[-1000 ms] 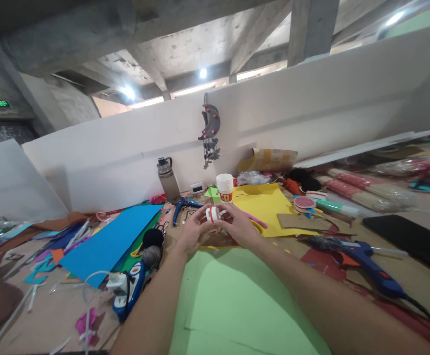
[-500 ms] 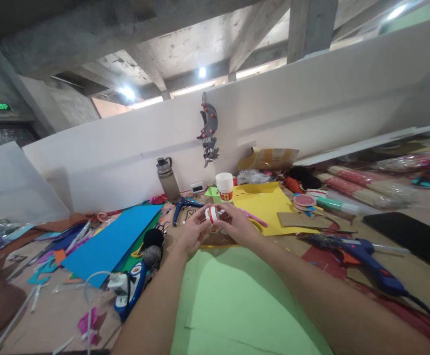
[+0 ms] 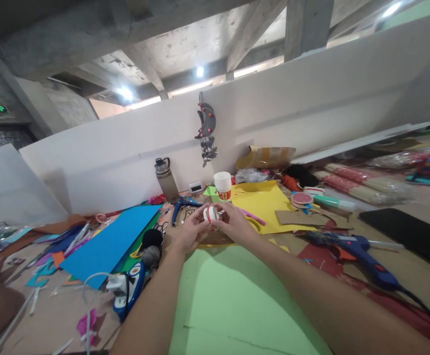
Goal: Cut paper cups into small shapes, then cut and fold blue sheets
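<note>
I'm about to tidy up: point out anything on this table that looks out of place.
The blue glue gun at right lies on its side among a red sheet and cardboard, a red light showing, possibly risky if hot. Loose scraps litter the left side. No spill shows.

Forearms, two: bare; left forearm (image 3: 149, 301) and right forearm (image 3: 292, 281) extended forward and angled inward. Hands, two: left hand (image 3: 190, 231) and right hand (image 3: 239, 224) brought close together at centre, fingers bent. Left thumb (image 3: 203, 227) and right thumb (image 3: 220, 225) turned toward each other. Wrists: little bent.
</note>
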The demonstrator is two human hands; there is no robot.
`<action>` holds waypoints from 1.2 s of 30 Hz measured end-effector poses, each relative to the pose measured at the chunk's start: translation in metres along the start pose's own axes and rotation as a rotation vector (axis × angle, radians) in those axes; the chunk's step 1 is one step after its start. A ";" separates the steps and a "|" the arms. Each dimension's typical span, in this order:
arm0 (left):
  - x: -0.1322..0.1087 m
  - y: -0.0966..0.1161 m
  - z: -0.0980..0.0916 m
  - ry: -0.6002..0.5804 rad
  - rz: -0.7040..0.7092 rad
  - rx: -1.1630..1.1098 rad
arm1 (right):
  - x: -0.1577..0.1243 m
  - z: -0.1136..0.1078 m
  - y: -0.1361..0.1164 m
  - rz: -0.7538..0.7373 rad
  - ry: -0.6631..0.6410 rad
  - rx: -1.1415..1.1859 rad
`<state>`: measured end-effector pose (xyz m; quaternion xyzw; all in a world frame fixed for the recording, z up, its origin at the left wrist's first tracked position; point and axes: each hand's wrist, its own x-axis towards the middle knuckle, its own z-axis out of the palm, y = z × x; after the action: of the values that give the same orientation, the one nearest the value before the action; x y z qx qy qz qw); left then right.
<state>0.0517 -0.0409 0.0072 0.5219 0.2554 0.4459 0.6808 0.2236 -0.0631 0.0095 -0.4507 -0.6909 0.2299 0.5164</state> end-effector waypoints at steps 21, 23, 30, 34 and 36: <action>-0.003 -0.001 0.011 0.020 0.031 -0.037 | -0.002 0.001 0.004 -0.161 0.036 -0.030; -0.002 -0.001 0.014 0.040 0.054 -0.041 | -0.004 0.003 0.004 -0.216 0.063 -0.053; -0.002 0.002 0.017 0.030 0.121 -0.021 | -0.006 0.001 -0.003 -0.239 0.119 -0.041; -0.003 0.003 0.017 0.037 0.098 -0.012 | -0.007 0.001 -0.003 -0.232 0.121 -0.045; -0.003 0.003 0.016 0.036 0.098 -0.022 | -0.007 0.002 -0.003 -0.241 0.134 -0.046</action>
<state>0.0625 -0.0511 0.0149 0.5183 0.2367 0.4909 0.6591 0.2210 -0.0704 0.0075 -0.3905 -0.7090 0.1199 0.5748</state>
